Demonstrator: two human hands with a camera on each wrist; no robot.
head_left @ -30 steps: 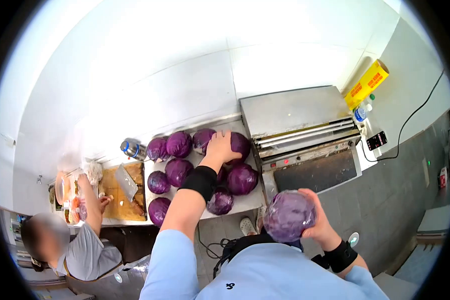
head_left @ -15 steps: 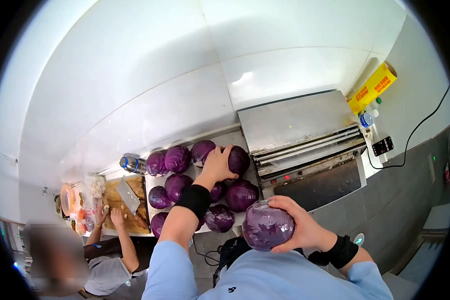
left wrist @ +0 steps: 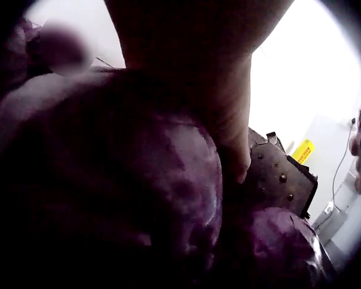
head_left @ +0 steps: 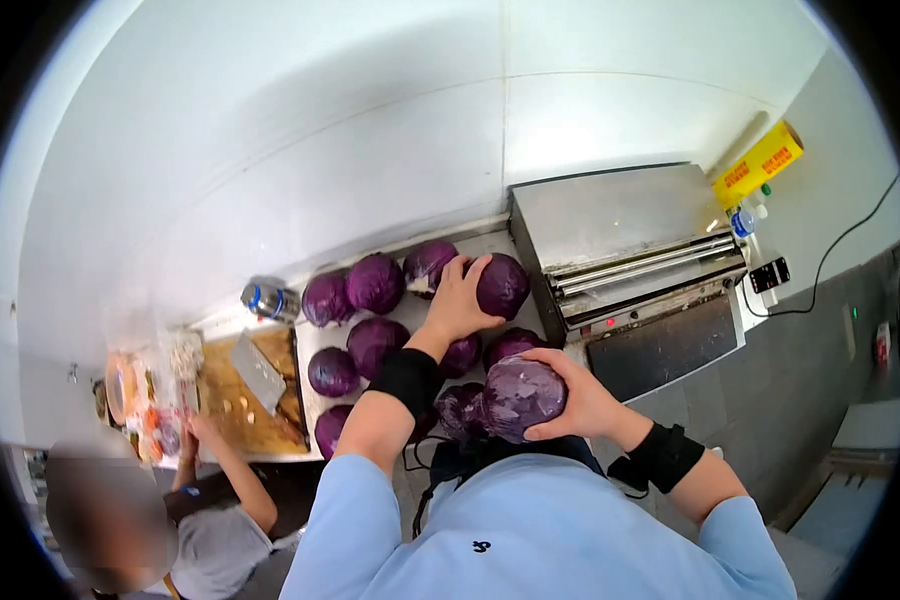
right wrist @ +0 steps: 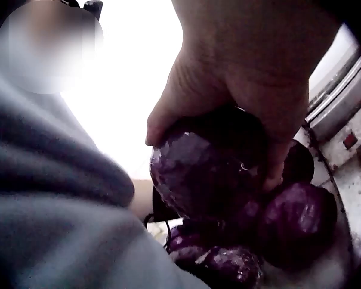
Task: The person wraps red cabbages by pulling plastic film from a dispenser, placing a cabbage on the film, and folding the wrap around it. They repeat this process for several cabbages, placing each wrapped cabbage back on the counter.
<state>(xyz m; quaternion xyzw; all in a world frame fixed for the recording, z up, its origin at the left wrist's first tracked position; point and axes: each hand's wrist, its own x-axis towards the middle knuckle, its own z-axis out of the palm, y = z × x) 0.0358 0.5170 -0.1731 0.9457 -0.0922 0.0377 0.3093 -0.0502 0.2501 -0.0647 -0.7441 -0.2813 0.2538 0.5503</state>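
Observation:
In the head view my left hand grips a red cabbage at the back right of the group, fingers over its top and thumb on the near side. My right hand holds another red cabbage in shiny clear wrap, in front of my body and above the counter's front edge. From the right wrist view, thumb and fingers span this wrapped cabbage, with more cabbages below it. The left wrist view is dark; a rounded cabbage lies below the left hand.
Several red cabbages stand on the white counter. A metal wrapping machine adjoins them on the right, with a yellow roll and a phone beyond. Leftward are a steel flask, a cutting board with a cleaver, and another person.
My right hand has brought the wrapped cabbage left and up, over the front cabbages. The left hand keeps its hold on the back cabbage. The other person's hands have shifted by the board.

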